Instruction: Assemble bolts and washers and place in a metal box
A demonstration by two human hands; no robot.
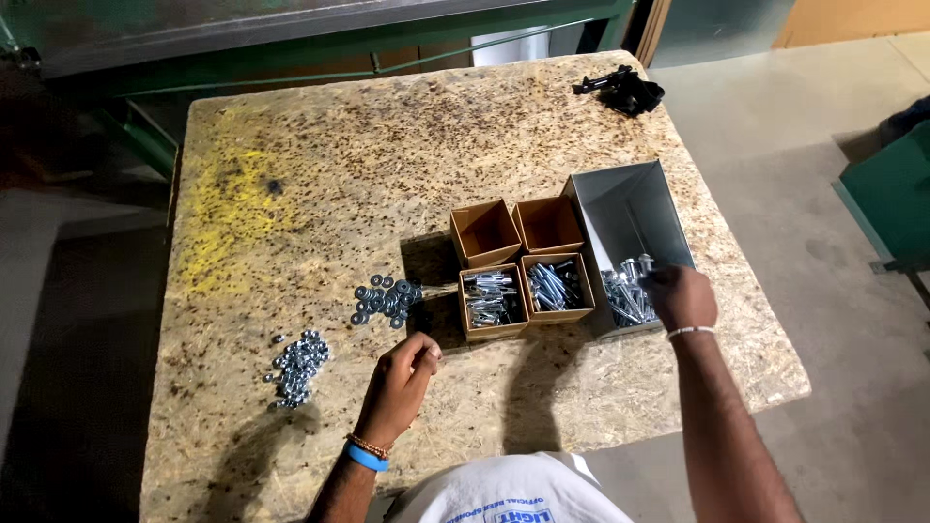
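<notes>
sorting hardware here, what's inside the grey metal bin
A heap of silvery bolts lies at the near end of the bin; its far end is bare. The right hand reaches in and covers some bolts.

The table [407, 155] is tan, speckled brown, with a yellow smear. The boxes [485, 233] are brown; the bin [630, 208] is grey, its bolts [628, 295] silver.

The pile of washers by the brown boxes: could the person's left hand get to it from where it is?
Probably yes: the left hand rests just below the washers, with bare tabletop between.
</notes>
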